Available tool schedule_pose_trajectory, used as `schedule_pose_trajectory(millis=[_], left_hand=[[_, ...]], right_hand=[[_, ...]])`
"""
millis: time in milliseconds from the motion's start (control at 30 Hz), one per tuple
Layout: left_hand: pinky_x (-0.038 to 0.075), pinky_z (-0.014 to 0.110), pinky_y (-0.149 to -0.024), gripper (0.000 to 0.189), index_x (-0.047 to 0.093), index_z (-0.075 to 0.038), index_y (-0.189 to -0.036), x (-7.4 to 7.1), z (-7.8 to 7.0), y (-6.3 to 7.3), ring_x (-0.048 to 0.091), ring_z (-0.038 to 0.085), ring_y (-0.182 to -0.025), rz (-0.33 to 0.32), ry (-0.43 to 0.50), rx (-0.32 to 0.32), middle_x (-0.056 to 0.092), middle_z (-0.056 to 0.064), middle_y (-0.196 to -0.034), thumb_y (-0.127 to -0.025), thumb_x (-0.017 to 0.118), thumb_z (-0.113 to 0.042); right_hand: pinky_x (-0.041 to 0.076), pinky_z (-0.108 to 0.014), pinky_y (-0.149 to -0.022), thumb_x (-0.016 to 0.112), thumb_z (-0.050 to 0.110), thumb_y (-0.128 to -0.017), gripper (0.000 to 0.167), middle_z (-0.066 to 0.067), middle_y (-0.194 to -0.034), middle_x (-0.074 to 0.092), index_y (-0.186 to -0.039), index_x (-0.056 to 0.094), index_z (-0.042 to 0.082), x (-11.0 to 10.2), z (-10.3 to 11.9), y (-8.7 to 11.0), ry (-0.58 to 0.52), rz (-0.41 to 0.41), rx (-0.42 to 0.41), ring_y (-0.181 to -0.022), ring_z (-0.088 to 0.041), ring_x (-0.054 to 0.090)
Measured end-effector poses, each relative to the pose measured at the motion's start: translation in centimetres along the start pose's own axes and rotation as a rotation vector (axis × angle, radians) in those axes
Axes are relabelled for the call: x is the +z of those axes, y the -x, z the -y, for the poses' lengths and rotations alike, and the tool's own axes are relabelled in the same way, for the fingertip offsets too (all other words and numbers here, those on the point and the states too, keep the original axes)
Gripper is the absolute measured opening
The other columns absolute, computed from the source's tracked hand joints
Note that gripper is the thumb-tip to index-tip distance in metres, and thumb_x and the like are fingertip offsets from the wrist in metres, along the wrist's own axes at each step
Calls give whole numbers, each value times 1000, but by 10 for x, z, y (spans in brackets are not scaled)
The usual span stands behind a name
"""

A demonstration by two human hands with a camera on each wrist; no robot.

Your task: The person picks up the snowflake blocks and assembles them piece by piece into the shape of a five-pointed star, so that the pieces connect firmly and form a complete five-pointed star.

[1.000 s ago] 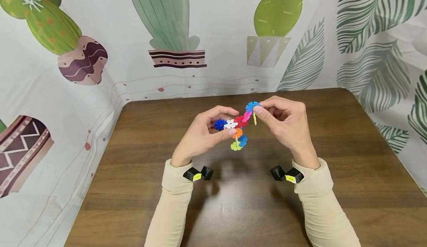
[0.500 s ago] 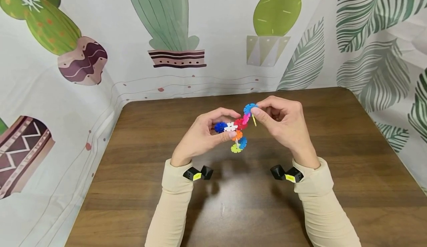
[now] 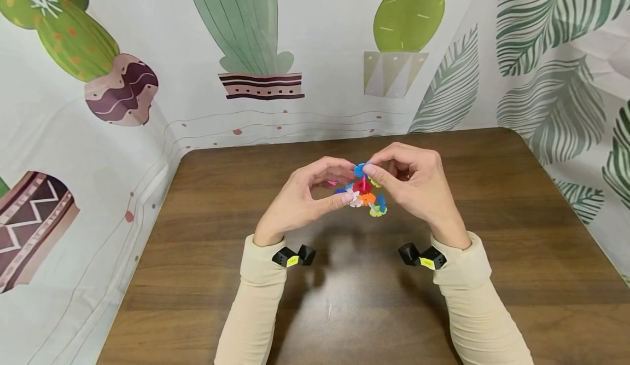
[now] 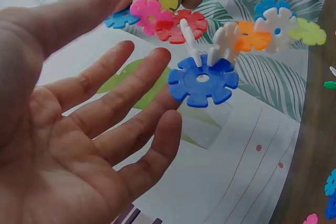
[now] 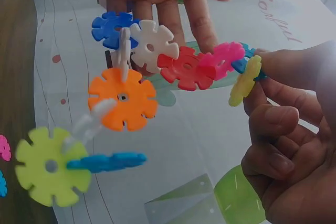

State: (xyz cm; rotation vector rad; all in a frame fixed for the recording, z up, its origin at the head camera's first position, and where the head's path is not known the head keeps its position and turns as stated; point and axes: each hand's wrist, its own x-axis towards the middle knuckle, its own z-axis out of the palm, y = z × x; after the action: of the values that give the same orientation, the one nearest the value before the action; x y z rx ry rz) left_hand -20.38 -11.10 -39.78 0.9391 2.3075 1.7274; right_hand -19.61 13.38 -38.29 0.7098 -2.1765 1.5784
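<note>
Several notched plastic discs in different colours are slotted together into a branching chain. My right hand (image 3: 418, 184) pinches the light blue disc (image 3: 360, 169) at one end between thumb and fingers. Beside it sit a yellow disc (image 5: 244, 82), a pink disc (image 5: 223, 59) and a red disc (image 5: 178, 74). Further along come white pieces, a dark blue disc (image 4: 205, 95) and an orange disc (image 5: 123, 116). A yellow-green disc (image 5: 52, 187) hangs at the other end. My left hand (image 3: 297, 203) is close around the chain, palm open and fingers spread in both wrist views.
The brown wooden table (image 3: 197, 277) lies below both hands. A cloth printed with cacti and leaves (image 3: 334, 36) stands behind it. In the left wrist view, loose discs show at the right edge, among them a blue one (image 4: 331, 184) and a green one (image 4: 330, 85).
My right hand has shifted slightly left and down with the pinched disc. The chain has turned, its orange and yellow-green end swinging right. My left hand stays almost in place.
</note>
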Motion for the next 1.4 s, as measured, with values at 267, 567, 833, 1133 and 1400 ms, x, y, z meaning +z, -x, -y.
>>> schedule_pose_trajectory(millis=[267,567,833,1133,1400], left_hand=[[58,40,-103,39,73,-22,-129,8,-1,-3,71,16,-113,-62,-53,-11,78,-6,-119,-93,86,-22],[62,34,-92,33,79,-19,-120,13,-2,-4,74,11,-95,-80,-87,-67,81,-5,-102,-89,90,-24],[63,48,-94,34,79,-17,-118,8,1,-3,74,11,-93,-118,-69,-36,80,-5,-100,-87,92,-21],[62,52,-95,34,78,-18,-121,7,2,-3,73,14,-95,-107,-70,-28,80,-3,-103,-89,90,-19],[60,34,-92,40,75,-24,-126,9,1,-3,71,12,-100,-75,-95,-8,79,-10,-114,-89,90,-24]], right_hand=[[33,-25,-48,87,5,-89,15,10,-74,64,-89,82,20,4,0,0,22,32,-23,-56,-9,44],[33,-23,-48,87,6,-89,15,12,-74,64,-91,82,20,8,1,0,30,63,-43,-55,-8,45],[40,-25,-50,78,18,-100,7,1,-80,73,-106,80,19,-1,0,-2,160,36,154,-55,-11,54],[55,-27,-67,75,21,-101,16,-6,-93,80,-117,76,17,-2,2,-4,61,227,382,-76,-18,75],[52,-27,-56,77,9,-98,18,-3,-87,79,-115,74,12,-1,1,-4,-25,221,356,-64,-22,69]])
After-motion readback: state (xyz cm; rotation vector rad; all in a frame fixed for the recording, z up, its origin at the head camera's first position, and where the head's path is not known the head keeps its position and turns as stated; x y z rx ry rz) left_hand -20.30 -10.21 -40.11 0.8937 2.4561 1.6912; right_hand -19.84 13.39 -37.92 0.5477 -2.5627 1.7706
